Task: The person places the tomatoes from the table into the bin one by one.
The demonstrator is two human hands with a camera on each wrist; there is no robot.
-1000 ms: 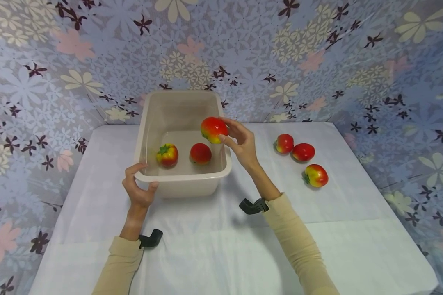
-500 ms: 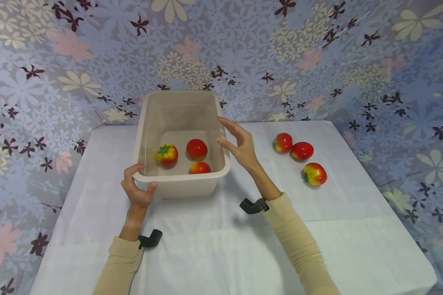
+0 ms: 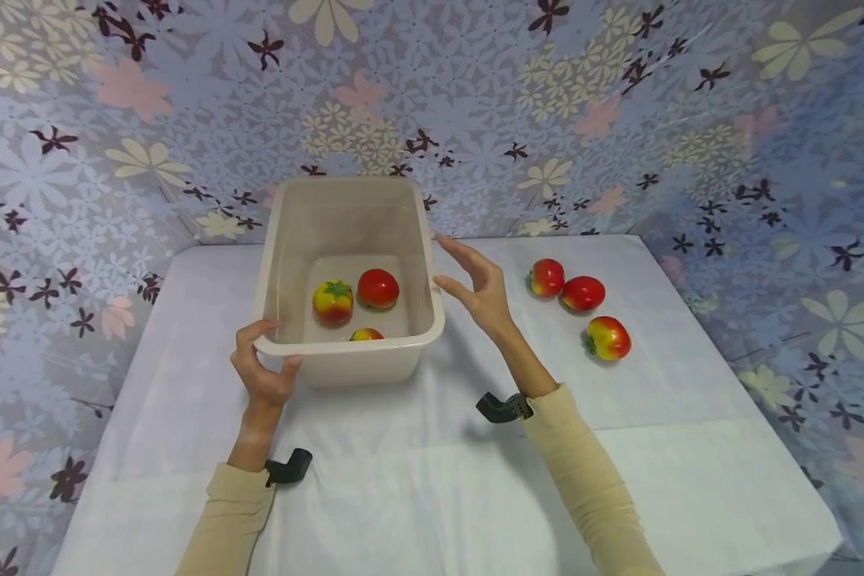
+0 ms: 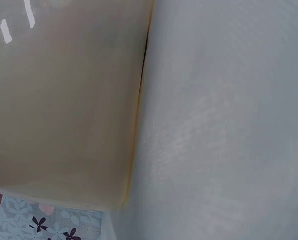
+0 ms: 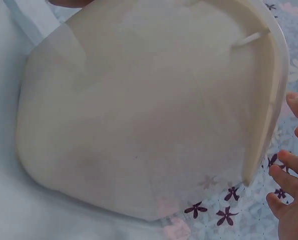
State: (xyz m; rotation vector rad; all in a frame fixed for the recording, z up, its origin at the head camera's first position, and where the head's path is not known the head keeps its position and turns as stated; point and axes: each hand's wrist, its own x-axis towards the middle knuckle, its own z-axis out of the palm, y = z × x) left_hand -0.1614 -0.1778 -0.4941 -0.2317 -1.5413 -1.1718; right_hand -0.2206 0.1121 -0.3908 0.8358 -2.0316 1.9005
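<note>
A beige plastic bin (image 3: pixel 356 364) stands on the white-covered table, its outer wall (image 4: pixel 68 110) filling much of the left wrist view. My left hand (image 3: pixel 262 372) grips the rim at its near left corner, thumb in front and fingers over the side. Inside lie a yellow-and-red fruit with a green leafy top (image 3: pixel 333 302), a red fruit (image 3: pixel 378 288) and another fruit (image 3: pixel 366 334) mostly hidden behind the front wall. Holding nothing, my right hand (image 3: pixel 482 296) is at the bin's right rim with thumb and fingers apart; its fingers (image 5: pixel 291 180) are beside the rim in the right wrist view.
To the right of the bin, two red fruits (image 3: pixel 583 294) lie side by side, with a red-and-yellow fruit (image 3: pixel 609 338) nearer me. A flowered cloth (image 3: pixel 475 104) hangs behind the table (image 3: pixel 432 496) and along its sides.
My right hand has let go of a red-and-yellow fruit into the bin and drawn back slightly to the right. The fruits inside have shifted. My left hand stays on the rim.
</note>
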